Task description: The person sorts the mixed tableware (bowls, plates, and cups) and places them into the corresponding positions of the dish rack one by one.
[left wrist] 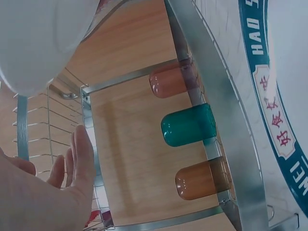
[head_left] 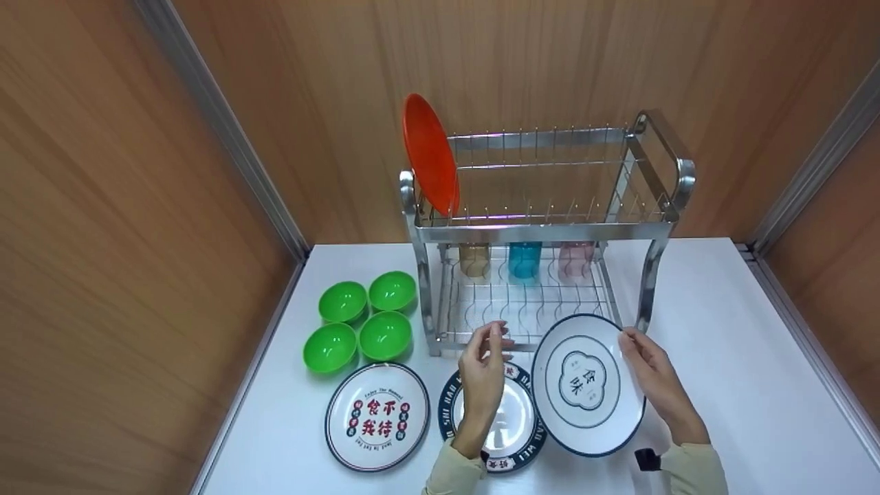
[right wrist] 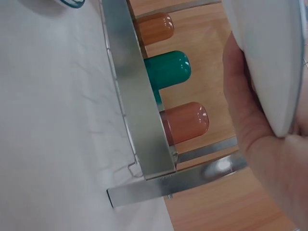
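Note:
My right hand grips the right rim of a white plate with a dark blue edge and a flower-shaped emblem. The thumb lies on its face, with the fingers curled behind it in the right wrist view. The plate is lifted and tilted in front of the dish rack. My left hand is held up to its left, palm turned toward the plate, fingers loosely bent and holding nothing. Beneath that hand lies a plate with a dark lettered rim, partly covered by hand and forearm.
An orange-red plate stands at the left end of the rack's upper tier. Brown, teal and pink cups sit on the lower tier. Several green bowls and a plate with red characters are at left.

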The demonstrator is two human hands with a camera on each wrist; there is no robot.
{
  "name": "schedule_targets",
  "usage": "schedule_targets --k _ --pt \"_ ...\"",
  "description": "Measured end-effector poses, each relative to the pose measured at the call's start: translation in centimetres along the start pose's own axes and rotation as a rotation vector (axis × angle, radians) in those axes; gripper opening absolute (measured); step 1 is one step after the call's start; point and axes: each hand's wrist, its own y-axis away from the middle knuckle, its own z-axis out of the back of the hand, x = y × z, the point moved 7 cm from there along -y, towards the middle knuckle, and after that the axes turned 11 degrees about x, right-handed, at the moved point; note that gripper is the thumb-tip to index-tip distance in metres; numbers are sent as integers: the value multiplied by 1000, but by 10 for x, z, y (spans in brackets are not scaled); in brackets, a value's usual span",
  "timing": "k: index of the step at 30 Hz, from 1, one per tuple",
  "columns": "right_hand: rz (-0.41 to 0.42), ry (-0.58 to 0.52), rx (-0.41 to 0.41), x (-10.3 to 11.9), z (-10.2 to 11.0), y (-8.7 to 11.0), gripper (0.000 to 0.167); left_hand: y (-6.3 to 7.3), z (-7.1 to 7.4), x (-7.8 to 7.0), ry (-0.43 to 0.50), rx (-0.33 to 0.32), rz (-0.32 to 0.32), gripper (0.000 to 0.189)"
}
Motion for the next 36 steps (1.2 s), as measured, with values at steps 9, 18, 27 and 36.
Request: schedule_targets --k 9,18,27,36 --pt "89 -66 -1 11 -10 -7 51 13 -18 5 28 86 56 38" --pt "140 -88 -54 19 -19 -14 47 33 -45 0 81 252 59 44" --pt "129 -97 -76 23 -23 -15 46 34 -45 -5 26 240 22 43" --pt "121 -43 -100 30 -23 -15 45 34 -42 -14 -77 226 -11 50"
